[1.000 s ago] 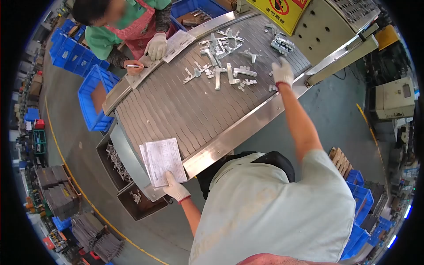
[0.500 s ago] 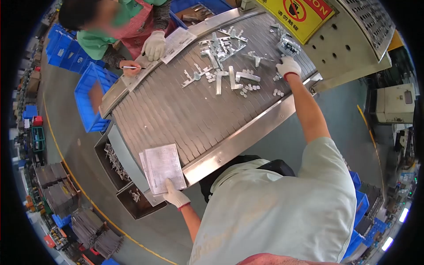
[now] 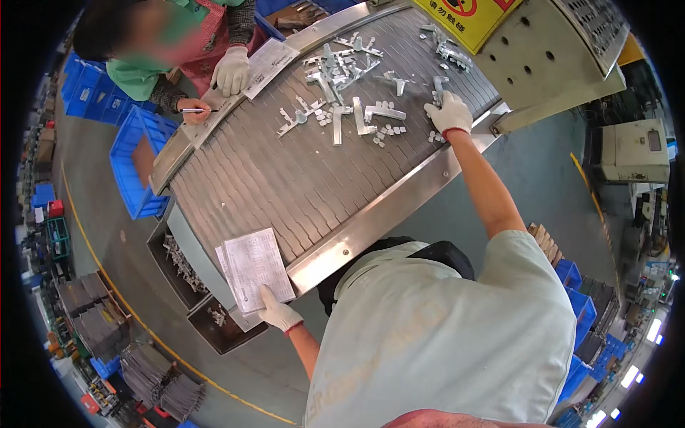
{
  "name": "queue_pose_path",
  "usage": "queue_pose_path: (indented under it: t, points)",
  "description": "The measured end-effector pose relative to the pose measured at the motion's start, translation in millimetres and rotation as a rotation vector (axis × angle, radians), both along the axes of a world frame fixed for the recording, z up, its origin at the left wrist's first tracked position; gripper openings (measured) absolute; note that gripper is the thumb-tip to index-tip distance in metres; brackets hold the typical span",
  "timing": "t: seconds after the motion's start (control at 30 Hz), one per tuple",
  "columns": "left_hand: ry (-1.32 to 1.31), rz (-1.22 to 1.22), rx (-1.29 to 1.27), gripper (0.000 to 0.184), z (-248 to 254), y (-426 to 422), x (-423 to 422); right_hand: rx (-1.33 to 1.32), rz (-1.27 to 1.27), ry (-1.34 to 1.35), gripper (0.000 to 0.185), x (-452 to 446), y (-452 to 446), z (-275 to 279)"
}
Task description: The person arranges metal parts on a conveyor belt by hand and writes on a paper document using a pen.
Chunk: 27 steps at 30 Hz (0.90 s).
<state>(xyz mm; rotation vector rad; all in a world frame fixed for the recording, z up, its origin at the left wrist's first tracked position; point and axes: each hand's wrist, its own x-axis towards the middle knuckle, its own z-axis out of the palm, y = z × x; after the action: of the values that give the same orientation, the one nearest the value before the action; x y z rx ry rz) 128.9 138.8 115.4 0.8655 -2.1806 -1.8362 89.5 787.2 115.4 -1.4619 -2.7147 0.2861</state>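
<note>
My left hand (image 3: 280,311), in a white glove, grips the lower edge of a stack of printed sheets (image 3: 257,267). Its thumb lies on top of the paper; the other fingers are mostly hidden. My right hand (image 3: 451,115), also gloved, reaches to the far right of the slatted conveyor (image 3: 285,192). Its fingers are closed around the near end of a small silvery metal casting (image 3: 439,84). Small metal pieces (image 3: 435,136) lie beside that hand. Branched castings (image 3: 332,71) are piled mid-conveyor, with L-shaped metal parts (image 3: 359,118) nearer me.
Across the belt a co-worker's gloved hand (image 3: 232,71) rests by a paper sheet (image 3: 271,68); their other hand (image 3: 195,111) holds a pen. A machine housing with a yellow warning sign (image 3: 464,21) overhangs the right end. Metal bins (image 3: 221,324) and a blue crate (image 3: 135,167) stand left.
My right hand has drawn left from under the machine housing, with a casting now at its fingers. The castings near the housing have shifted apart. My left hand stays on the sheets.
</note>
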Motion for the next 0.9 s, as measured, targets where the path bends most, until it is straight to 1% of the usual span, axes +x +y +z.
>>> queue_pose_path:
  t: [0.1,0.2,0.3,0.4,0.5,0.6,0.7,0.73,0.83,0.9]
  points:
    - [-0.033,0.004,-0.025,0.060,-9,-9,-1,0.033,-0.044,0.057,0.065,-9,3,-9]
    - [-0.013,0.023,-0.001,0.060,-4,-2,0,0.172,-0.080,0.003,0.062,-21,-1,-17]
    - [-0.005,0.024,0.003,0.060,-6,-3,-1,0.323,-0.071,0.004,0.054,-27,-5,-25]
    - [-0.027,0.019,-0.019,0.060,-2,-1,1,0.374,-0.083,0.083,0.041,-24,-3,-40]
    - [0.015,0.015,0.007,0.061,-5,-1,1,0.360,-0.090,0.137,0.035,-17,5,-46]
    - [0.009,0.014,0.001,0.062,-7,-2,1,0.282,-0.132,0.241,0.033,-15,14,-51]
    - [-0.025,-0.008,-0.026,0.057,-5,0,3,0.121,-0.077,0.277,0.032,0,26,-42]
    - [-0.005,-0.012,-0.008,0.057,-7,2,3,0.139,-0.017,0.213,0.031,3,26,-38]
    - [0.028,-0.014,0.008,0.057,-9,0,4,0.161,0.146,0.253,0.034,13,28,-47]
    - [0.006,-0.022,-0.023,0.060,-6,1,6,0.087,0.095,0.287,0.035,19,26,-45]
